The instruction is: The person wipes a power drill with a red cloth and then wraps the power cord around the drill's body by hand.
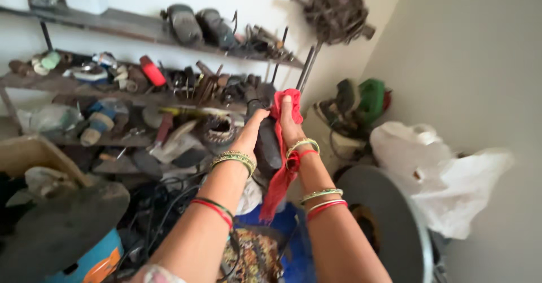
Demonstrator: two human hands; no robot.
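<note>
My left hand (pixel 249 131) grips a dark, elongated power tool (pixel 266 142) held upright in front of the shelves. My right hand (pixel 289 122) presses a red cloth (pixel 289 103) against the top and right side of that tool; the cloth's tail hangs down between my forearms. Both wrists carry green, gold and red bangles. The tool's lower end is hidden behind my arms and the cloth.
Cluttered metal shelves (pixel 141 31) with tools and spare parts fill the left and back. A tangled wire bundle (pixel 334 13) hangs on the wall. A white plastic bag (pixel 446 175) and a round grey disc (pixel 389 215) lie right; a dark disc on a blue drum (pixel 62 226) sits lower left.
</note>
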